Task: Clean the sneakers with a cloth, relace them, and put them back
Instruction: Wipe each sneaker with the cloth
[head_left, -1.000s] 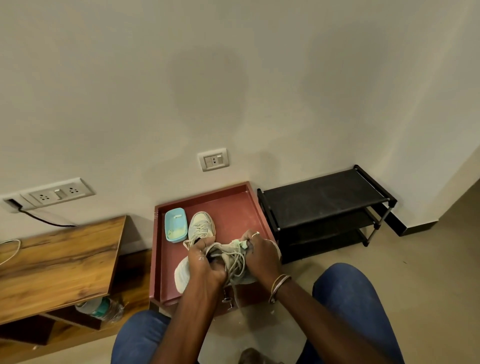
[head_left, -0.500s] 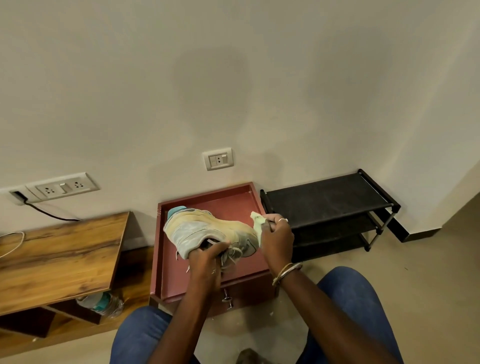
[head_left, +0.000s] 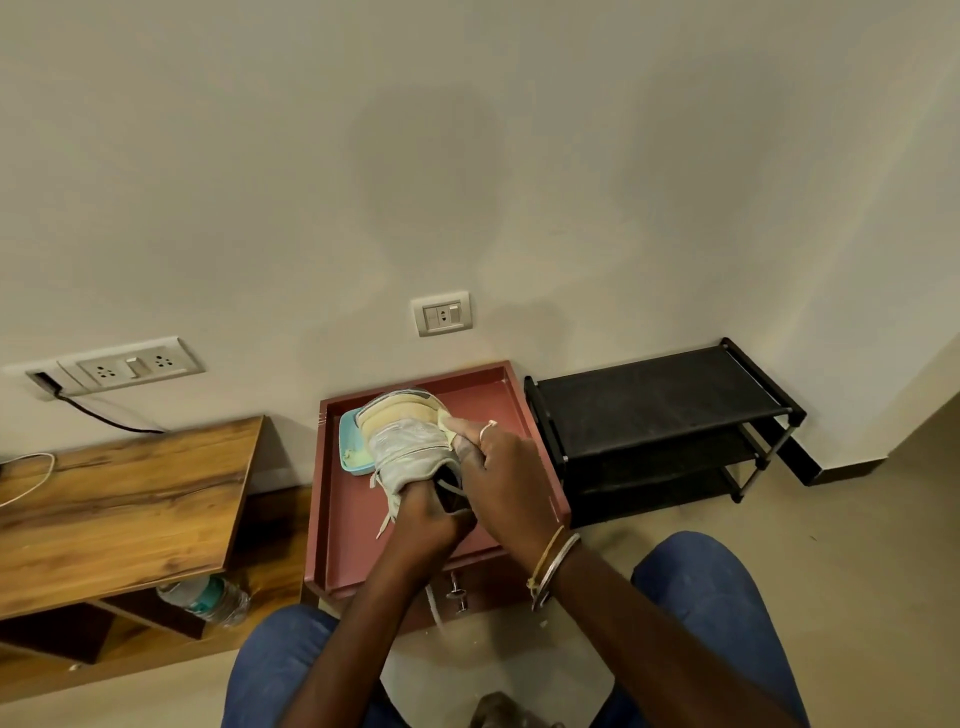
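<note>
I hold a pale grey sneaker (head_left: 408, 447) above the red tray-topped stand (head_left: 524, 415), its sole turned up and away from me. My left hand (head_left: 426, 525) grips the sneaker at its opening, where loose laces hang down. My right hand (head_left: 498, 478) presses a small pale green cloth (head_left: 445, 419) against the sneaker's right side, fingers curled on the cloth. The second sneaker is hidden behind the held one.
A light blue dish (head_left: 349, 452) lies on the tray behind the sneaker. A black shoe rack (head_left: 660, 410) stands to the right against the wall. A wooden table (head_left: 114, 509) is at left, a plastic bottle (head_left: 208, 600) under it. My knees are below.
The sneaker was lifted off the tray, turned from sideways to sole-up, and my right hand moved the cloth against its right side.
</note>
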